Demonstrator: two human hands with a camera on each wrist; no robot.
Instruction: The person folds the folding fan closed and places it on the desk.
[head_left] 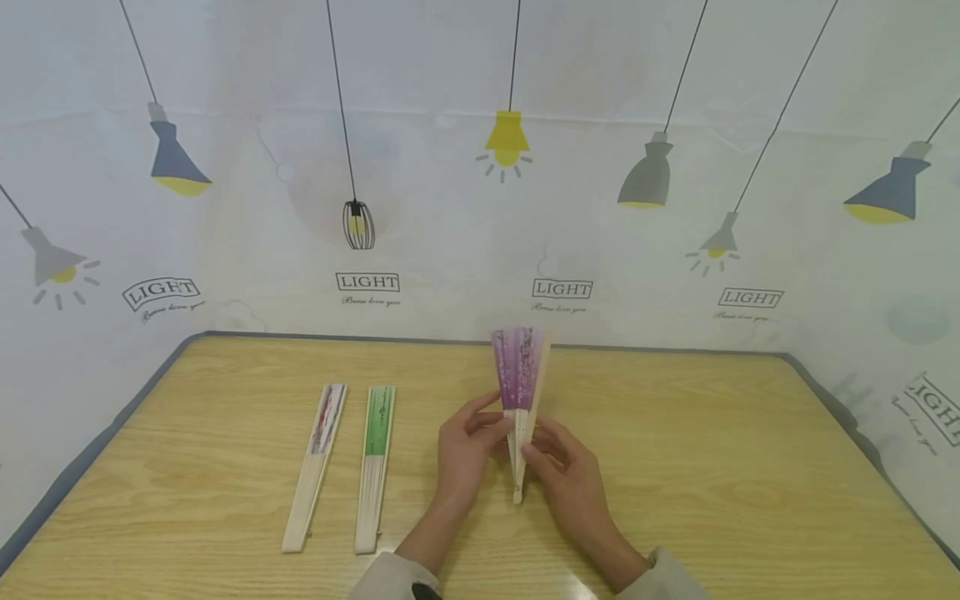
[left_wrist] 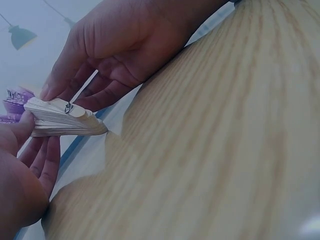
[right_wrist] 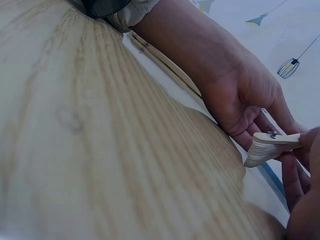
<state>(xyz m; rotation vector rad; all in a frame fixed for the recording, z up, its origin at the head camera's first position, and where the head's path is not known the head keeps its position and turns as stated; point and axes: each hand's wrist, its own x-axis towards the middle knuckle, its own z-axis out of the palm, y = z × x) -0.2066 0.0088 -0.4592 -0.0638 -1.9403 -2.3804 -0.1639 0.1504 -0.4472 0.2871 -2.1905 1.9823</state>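
A folding fan [head_left: 517, 367] with purple printed cloth and pale ribs is partly spread and held up between both hands. My left hand [head_left: 462, 454] pinches its left side, thumb across the ribs. On the other side, my right hand [head_left: 567, 475] grips the ribs between thumb and fingers. The rivet end of the fan points down toward me; a metal loop at the rivet [left_wrist: 69, 106] shows in the left wrist view. Seen from the right wrist, the stacked ribs [right_wrist: 270, 147] spread slightly, while the purple cloth is hidden.
Two folded fans lie left of the hands on the wooden table [head_left: 712, 442]: one with a red and grey print [head_left: 315, 467], the other green [head_left: 377, 467]. A white curtain [head_left: 442, 242] printed with lamps surrounds the table's back and sides.
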